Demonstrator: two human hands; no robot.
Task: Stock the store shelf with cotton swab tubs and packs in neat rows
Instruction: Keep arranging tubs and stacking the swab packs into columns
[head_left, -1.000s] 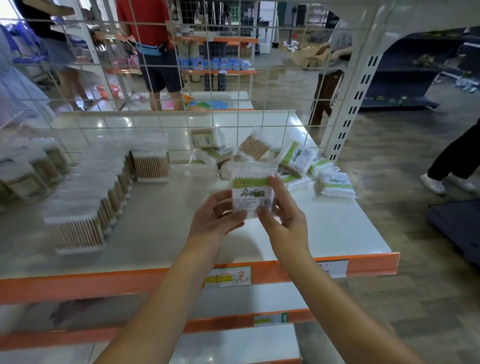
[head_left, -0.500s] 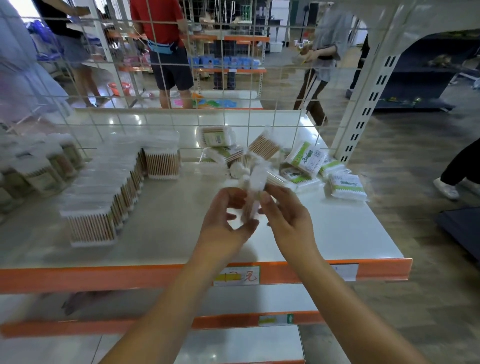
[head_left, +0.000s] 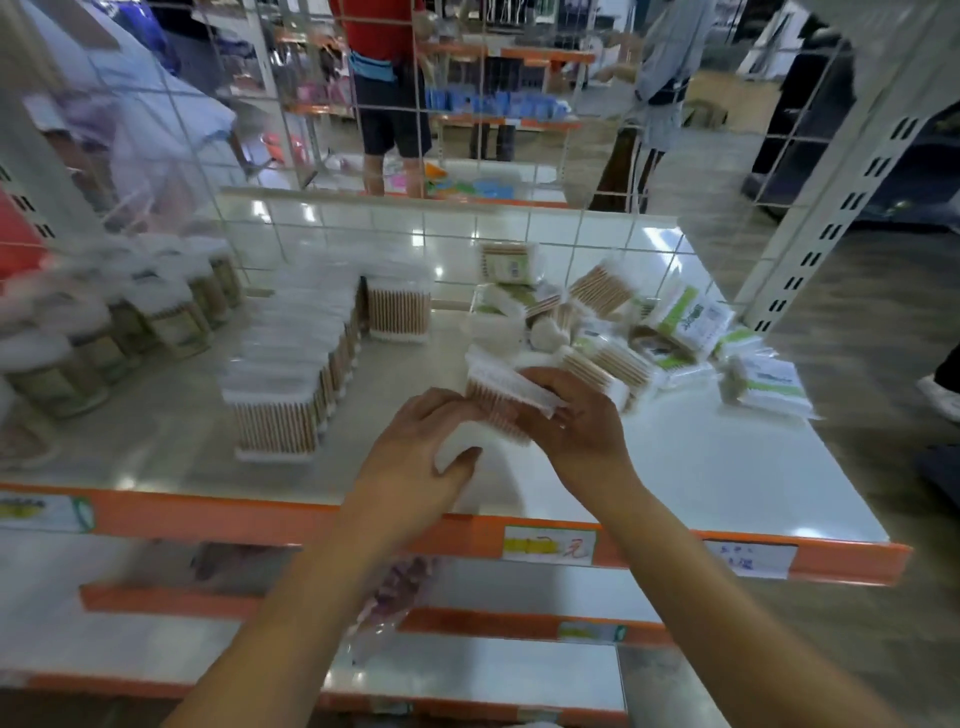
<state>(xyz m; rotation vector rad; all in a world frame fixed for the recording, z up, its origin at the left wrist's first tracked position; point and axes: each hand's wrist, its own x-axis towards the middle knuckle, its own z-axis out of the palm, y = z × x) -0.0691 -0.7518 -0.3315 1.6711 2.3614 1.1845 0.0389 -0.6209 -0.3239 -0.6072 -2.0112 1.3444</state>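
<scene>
A clear pack of wooden cotton swabs (head_left: 493, 397) is held above the white shelf (head_left: 727, 483), tilted with its swab sticks showing. My right hand (head_left: 576, 431) grips it from the right with fingers curled over its top. My left hand (head_left: 421, 457) holds its lower left edge, thumb underneath. A neat row of square swab packs (head_left: 291, 374) runs back along the shelf to the left. Round swab tubs (head_left: 104, 332) stand at the far left. A loose heap of swab packs (head_left: 623, 327) lies at the back right.
A white wire grid (head_left: 519, 218) closes the back of the shelf. An orange price rail (head_left: 260, 519) runs along the front edge, with lower shelves beneath. A slotted white upright (head_left: 831, 218) stands at the right. People stand in the aisle beyond the grid.
The pack faced me label-first a second ago; both hands have turned it, and now it lies tilted with the sticks showing. The view has shifted slightly left.
</scene>
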